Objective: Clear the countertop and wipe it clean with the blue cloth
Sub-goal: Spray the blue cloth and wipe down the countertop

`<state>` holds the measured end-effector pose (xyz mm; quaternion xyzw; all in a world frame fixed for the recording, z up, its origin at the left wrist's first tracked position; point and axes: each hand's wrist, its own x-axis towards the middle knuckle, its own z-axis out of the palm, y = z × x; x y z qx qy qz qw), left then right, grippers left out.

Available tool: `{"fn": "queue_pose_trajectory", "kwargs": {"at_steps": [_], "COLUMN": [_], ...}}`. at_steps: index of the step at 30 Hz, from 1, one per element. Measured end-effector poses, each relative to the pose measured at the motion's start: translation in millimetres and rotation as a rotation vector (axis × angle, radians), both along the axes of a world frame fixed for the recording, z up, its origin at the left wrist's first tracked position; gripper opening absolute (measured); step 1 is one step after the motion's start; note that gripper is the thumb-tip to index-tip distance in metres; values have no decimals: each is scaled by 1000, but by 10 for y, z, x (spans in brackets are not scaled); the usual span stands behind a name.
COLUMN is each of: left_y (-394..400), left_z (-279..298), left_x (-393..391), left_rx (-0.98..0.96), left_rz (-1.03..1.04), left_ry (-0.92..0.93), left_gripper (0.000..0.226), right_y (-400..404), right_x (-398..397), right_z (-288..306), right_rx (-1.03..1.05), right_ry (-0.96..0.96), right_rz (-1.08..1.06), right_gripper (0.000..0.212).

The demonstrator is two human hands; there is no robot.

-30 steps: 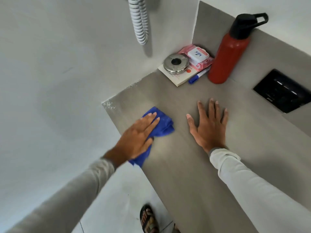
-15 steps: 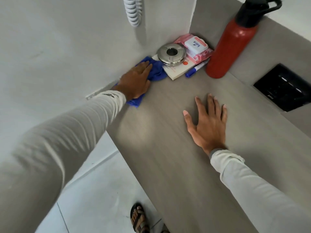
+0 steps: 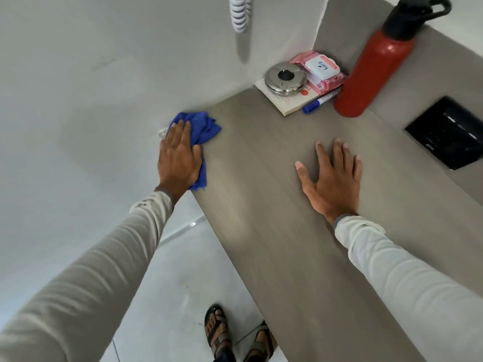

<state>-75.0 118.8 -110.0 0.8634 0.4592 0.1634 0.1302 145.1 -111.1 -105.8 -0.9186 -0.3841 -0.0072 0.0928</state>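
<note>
Wiping is in hand: the left hand (image 3: 179, 159), fingers straight, presses the cloth (image 3: 202, 126) at the counter (image 3: 261, 205) edge, the right hand (image 3: 332, 178) rests spread flat, and next I think the cloth must sweep toward 2 o'clock.

White walls (image 3: 91, 74), pale tiled floor (image 3: 183, 278)

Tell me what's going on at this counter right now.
A person is wiping the countertop. The left hand presses a blue cloth at the counter's left edge by the wall, while the right hand rests flat on the surface. A red bottle, wipes pack, marker and metal dish sit in the corner.
</note>
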Motion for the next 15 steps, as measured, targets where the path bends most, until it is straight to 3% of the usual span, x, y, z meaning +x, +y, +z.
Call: {"fn": "queue_pose_trajectory", "kwargs": {"at_steps": [4,7,11,15], "left_y": [-263,-456,-1156,-2111], "left_z": [-27,24,-32,-151], "left_x": [27,100,-19,-321], "left_rx": [-179,-223,-66,94], "left_rz": [268,342,126,-398], "left_ry": [-251,-261,-11,69], "left_gripper": [56,57,60,55], "right_y": [9,20,17,21], "right_x": [-7,1,5,4], "right_z": [-19,-35,-48,-49], "right_rx": [15,26,38,50], "right_ry": [-8,-9,-16,-18], "right_rz": [-7,-4,-2,-5], "right_gripper": [74,75,77,78]}}
